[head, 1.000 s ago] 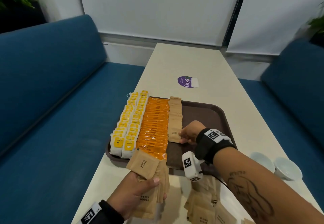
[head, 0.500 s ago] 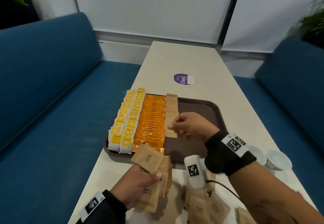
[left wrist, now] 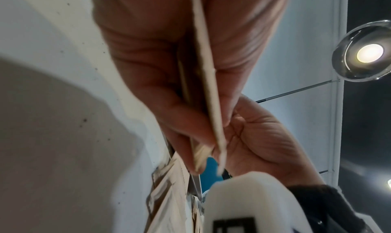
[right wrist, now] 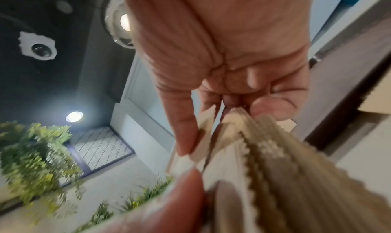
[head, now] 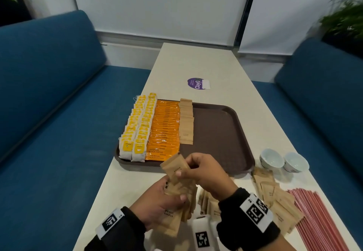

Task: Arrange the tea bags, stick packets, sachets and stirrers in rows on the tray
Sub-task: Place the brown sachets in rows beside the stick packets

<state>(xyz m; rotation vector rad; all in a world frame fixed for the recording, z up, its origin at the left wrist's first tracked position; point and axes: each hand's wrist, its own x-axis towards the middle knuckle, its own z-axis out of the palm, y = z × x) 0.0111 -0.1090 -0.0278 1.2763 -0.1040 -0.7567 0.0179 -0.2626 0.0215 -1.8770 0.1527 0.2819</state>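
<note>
Brown paper sachets are the risk at this moment. The left hand (head: 157, 201) grips a fanned stack of sachets (head: 176, 209) just above the surface (head: 206, 62), at the near edge of the tray (head: 220, 133). The right hand (head: 204, 172) pinches the top sachet (head: 173, 169) between thumb and fingertips, lifted partly clear of the stack.

From the right wrist view the serrated edges lie packed close together, so I judge that two sachets could come away at once; the paper is thin and slick, and a second one could cling to the first. If the left hand slackens while the right pulls, the fan could slide apart and spill onto the loose sachets (head: 275, 197) already lying on the surface to the right.

On the tray stand two rows of tea bags (head: 137, 131), then the orange stick packets (head: 165, 129), then a short row of brown sachets (head: 186, 121) that stops short of the near rim. Setting the next one down carelessly could nudge that overlapped row askew, or push it against the orange packets touching it. The red stirrers (head: 318, 221) lie at the far right of the surface, not yet on the tray, near two small white bowls (head: 282, 160); a wide sweep of the right arm could knock them.
</note>
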